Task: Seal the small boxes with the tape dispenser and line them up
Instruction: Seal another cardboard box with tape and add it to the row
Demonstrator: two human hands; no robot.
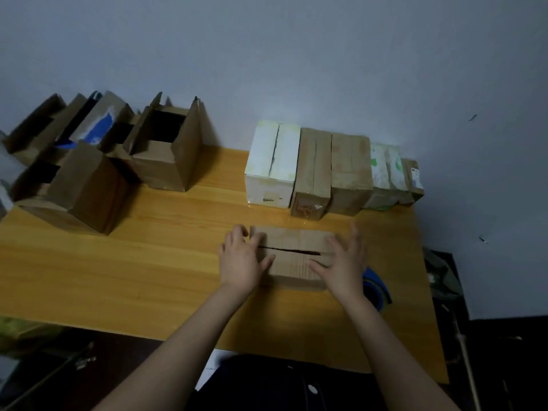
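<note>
Head view: left hand and right hand press, fingers spread, on the closed flaps of a small brown box on the surface. A blue tape dispenser lies just beside the right wrist.

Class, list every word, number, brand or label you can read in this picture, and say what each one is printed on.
No text here is legible.
Front label low on the white box: too blurred to read.
Red marking and pale sticker on the brown box beside it: unreadable.
End label on the small box at the row's right end: too small to read.
</note>
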